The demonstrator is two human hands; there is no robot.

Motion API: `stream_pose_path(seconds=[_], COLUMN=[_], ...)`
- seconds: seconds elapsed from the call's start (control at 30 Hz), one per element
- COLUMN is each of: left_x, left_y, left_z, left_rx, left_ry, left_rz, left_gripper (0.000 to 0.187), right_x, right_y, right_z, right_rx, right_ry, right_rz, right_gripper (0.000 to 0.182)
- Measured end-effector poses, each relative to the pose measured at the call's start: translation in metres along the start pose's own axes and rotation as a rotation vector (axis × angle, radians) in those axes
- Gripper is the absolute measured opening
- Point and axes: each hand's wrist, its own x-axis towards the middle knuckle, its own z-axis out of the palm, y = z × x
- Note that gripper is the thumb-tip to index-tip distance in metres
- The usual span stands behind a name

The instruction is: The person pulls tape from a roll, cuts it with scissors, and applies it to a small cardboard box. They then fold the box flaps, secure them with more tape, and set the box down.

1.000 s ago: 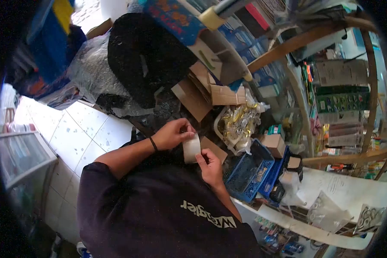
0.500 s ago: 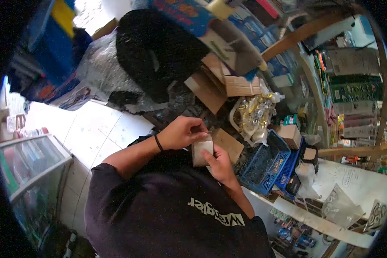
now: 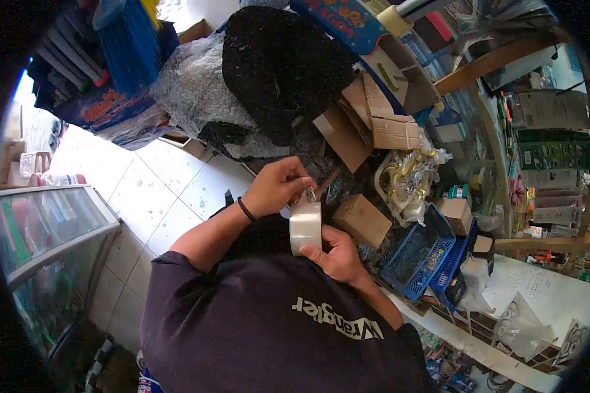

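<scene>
A wide roll of clear packing tape (image 3: 305, 229) stands in front of my chest. My right hand (image 3: 342, 254) is closed around its lower right side, with the thumb across the bottom edge. At the roll's top edge, my left hand (image 3: 280, 187) pinches a thin shiny piece (image 3: 311, 194) between thumb and fingertips; I cannot tell whether it is the tape's loose end. A dark band circles my left wrist. Just right of the roll lies a small brown cardboard box (image 3: 362, 221).
Blue plastic baskets (image 3: 418, 252) stand on the right, near a tray of gold and clear plastic-wrapped parts (image 3: 410, 180). Flattened cardboard (image 3: 344, 141) and a black bundle (image 3: 282, 75) beside bubble wrap (image 3: 193, 85) lie ahead. A glass display case (image 3: 56, 226) stands left on the tiled floor (image 3: 154, 190).
My left fingertips have risen slightly off the roll's top edge, and the shiny piece now shows in them. The roll appears more upright, with its side turned to me. My view has shifted left.
</scene>
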Motion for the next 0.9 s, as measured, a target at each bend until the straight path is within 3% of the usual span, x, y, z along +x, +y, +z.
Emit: stream_pose_path(seconds=[0.17, 0.27, 0.3, 0.4, 0.53, 0.57, 0.67, 0.9], left_x=[-0.008, -0.01, -0.011, -0.014, -0.013, -0.013, -0.012, -0.006], left_y=[0.016, 0.024, 0.025, 0.029, 0.027, 0.029, 0.042, 0.061], left_z=[-0.001, -0.005, -0.006, -0.002, 0.002, 0.004, 0.008, 0.02], left_rx=[-0.135, -0.173, -0.184, -0.131, -0.11, -0.107, -0.018, 0.284], left_ry=[-0.186, -0.322, -0.365, -0.383, -0.397, -0.413, -0.468, -0.532], left_rz=[-0.045, -0.052, -0.047, -0.031, -0.053, -0.068, -0.082, 0.039], left_gripper=[0.009, 0.009, 0.01, 0.01, 0.011, 0.012, 0.013, 0.011], right_x=[-0.012, -0.018, -0.016, 0.001, 0.013, 0.015, 0.021, 0.035], right_y=[-0.002, 0.028, 0.033, 0.04, 0.101, 0.106, 0.125, 0.179], right_z=[-0.001, -0.006, 0.001, -0.006, -0.002, 0.0, 0.005, 0.004], right_rx=[-0.116, 0.134, 0.38, 0.234, -0.603, -0.685, -0.779, -0.718], right_ry=[-0.031, 0.092, 0.27, 0.611, 0.463, 0.391, 0.38, 0.352], right_rz=[-0.051, -0.291, -0.343, 0.138, 0.263, 0.364, 0.477, 0.467], right_gripper=[0.034, 0.035, 0.035, 0.023, 0.028, 0.032, 0.037, 0.038])
